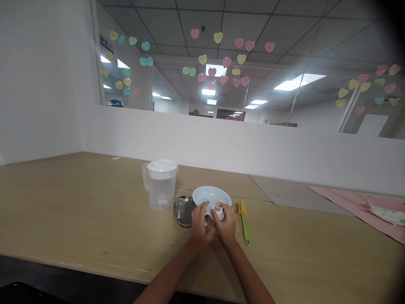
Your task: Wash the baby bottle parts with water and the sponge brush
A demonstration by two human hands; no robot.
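Observation:
Both my hands meet just in front of a white bowl (pixel 211 196) on the wooden table (pixel 95 219). My right hand (pixel 226 224) is closed round a small white bottle with a pale teat on top (pixel 218 210). My left hand (pixel 200 224) is curled against the same bottle from the left side, its fingers closed. What lies under my palms is hidden.
A clear plastic pitcher with a white lid (pixel 160 183) stands left of the bowl. A round steel dish (pixel 183 211) holds a small clear cup (pixel 180 205). A green-handled brush with a yellow head (pixel 243 220) lies to the right. Pink cloth (pixel 357 202) covers the far right.

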